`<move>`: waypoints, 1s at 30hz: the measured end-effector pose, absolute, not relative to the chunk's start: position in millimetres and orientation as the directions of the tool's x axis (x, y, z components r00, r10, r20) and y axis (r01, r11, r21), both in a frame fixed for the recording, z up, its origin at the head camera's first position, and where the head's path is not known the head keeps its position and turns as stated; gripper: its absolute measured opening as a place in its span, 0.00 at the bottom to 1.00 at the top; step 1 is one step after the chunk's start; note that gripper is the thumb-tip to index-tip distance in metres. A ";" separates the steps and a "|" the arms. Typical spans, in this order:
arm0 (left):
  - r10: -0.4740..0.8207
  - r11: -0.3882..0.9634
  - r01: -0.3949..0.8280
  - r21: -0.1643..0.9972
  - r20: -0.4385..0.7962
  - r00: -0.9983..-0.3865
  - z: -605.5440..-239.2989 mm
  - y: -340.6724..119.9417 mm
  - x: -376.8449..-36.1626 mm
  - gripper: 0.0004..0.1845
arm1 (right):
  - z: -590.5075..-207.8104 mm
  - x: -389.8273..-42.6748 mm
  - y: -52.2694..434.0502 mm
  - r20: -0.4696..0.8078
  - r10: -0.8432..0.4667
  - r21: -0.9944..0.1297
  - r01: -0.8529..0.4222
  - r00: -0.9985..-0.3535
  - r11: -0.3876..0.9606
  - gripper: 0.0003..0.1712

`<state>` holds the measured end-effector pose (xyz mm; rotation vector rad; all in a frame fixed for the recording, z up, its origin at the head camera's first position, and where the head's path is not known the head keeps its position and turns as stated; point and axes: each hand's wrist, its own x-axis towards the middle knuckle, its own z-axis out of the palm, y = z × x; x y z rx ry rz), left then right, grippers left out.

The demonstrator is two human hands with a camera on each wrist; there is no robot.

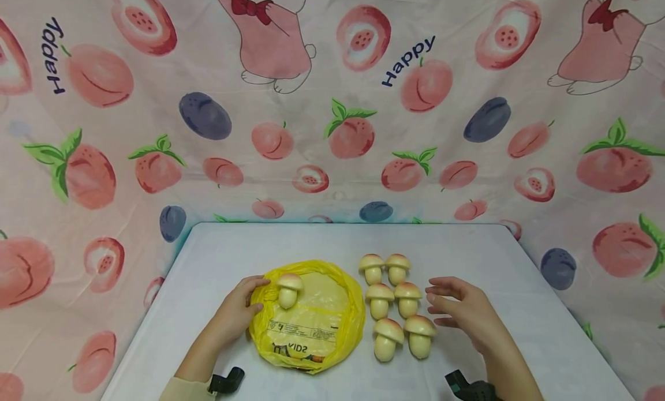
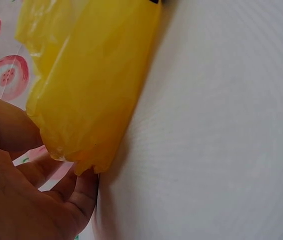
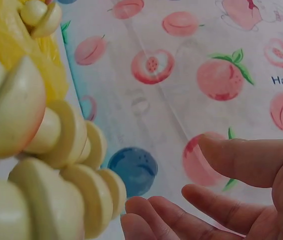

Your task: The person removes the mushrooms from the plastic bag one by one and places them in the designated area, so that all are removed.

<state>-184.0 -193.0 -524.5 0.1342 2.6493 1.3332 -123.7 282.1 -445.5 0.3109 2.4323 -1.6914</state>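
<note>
A round, open-mouthed yellow plastic bag (image 1: pixel 358 320) with print on it lies on the table in the head view. One toy mushroom (image 1: pixel 288 297), with a cream stem and pinkish cap, sits inside it at the upper left. My left hand (image 1: pixel 240 308) touches the bag's left rim, thumb and fingers spread apart; the left wrist view has them against the yellow plastic (image 2: pixel 91 85). To the right of the bag stand several more mushrooms (image 1: pixel 407 300) in two columns. My right hand (image 1: pixel 462 308) is beside them, fingers extended and holding nothing; the right wrist view shows these mushrooms (image 3: pixel 19 110) close by.
A white table (image 1: pixel 291 239) carries everything. Behind it hangs a fruit-patterned cloth (image 1: pixel 312 130), which also falls along both sides. Each wrist wears a black camera, one on the left (image 1: pixel 227 381) and one on the right (image 1: pixel 470 388).
</note>
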 end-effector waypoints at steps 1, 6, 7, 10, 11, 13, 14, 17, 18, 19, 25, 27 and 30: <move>0.155 0.595 0.000 0.803 -0.114 -0.981 -523.9 -192.6 -183.8 0.27 | -443.6 -125.2 278.9 -0.241 0.068 -0.908 0.249 -0.968 0.336 0.33; 0.149 0.596 -0.011 0.803 -0.125 -0.981 -522.3 -192.5 -183.9 0.28 | -436.2 -134.3 261.7 -0.219 0.030 -0.927 0.217 -0.975 0.307 0.32; 0.149 0.597 -0.013 0.802 -0.126 -0.981 -522.0 -192.6 -184.0 0.28 | -435.6 -136.2 258.6 -0.215 0.020 -0.931 0.211 -0.976 0.297 0.32; 0.148 0.597 -0.014 0.802 -0.127 -0.981 -521.6 -192.8 -184.6 0.28 | -434.7 -141.1 249.1 -0.200 -0.013 -0.942 0.189 -0.980 0.277 0.33; 0.148 0.596 -0.015 0.803 -0.128 -0.981 -521.5 -192.7 -184.6 0.28 | -434.6 -142.7 245.7 -0.197 -0.022 -0.945 0.183 -0.980 0.271 0.33; 0.148 0.597 -0.016 0.802 -0.130 -0.980 -522.1 -192.8 -184.6 0.28 | -433.9 -145.6 238.7 -0.192 -0.041 -0.949 0.175 -0.980 0.263 0.33; 0.149 0.597 -0.015 0.802 -0.129 -0.980 -522.3 -192.9 -184.5 0.28 | -433.4 -147.0 235.0 -0.191 -0.047 -0.949 0.173 -0.980 0.263 0.33; 0.154 0.593 -0.011 0.805 -0.126 -0.980 -523.1 -193.1 -183.6 0.28 | -432.0 -151.0 224.3 -0.193 -0.056 -0.948 0.171 -0.980 0.267 0.32; 0.156 0.591 -0.010 0.807 -0.126 -0.980 -523.3 -193.1 -183.4 0.28 | -431.9 -152.1 220.9 -0.193 -0.058 -0.948 0.170 -0.980 0.269 0.32; 0.158 0.588 -0.009 0.809 -0.125 -0.980 -523.4 -193.1 -183.2 0.28 | -432.1 -153.2 217.5 -0.193 -0.060 -0.948 0.171 -0.979 0.269 0.31; 0.158 0.585 -0.013 0.811 -0.130 -0.979 -523.7 -192.4 -183.4 0.28 | -437.3 -158.5 197.5 -0.190 -0.085 -0.951 0.162 -0.978 0.265 0.30; 0.161 0.589 -0.007 0.808 -0.126 -0.979 -523.7 -192.0 -183.4 0.28 | -439.1 -160.5 189.7 -0.191 -0.091 -0.952 0.162 -0.977 0.260 0.30; 0.163 0.588 -0.003 0.809 -0.122 -0.979 -523.7 -191.9 -183.2 0.27 | -440.4 -163.4 177.5 -0.204 -0.114 -0.957 0.173 -0.972 0.233 0.29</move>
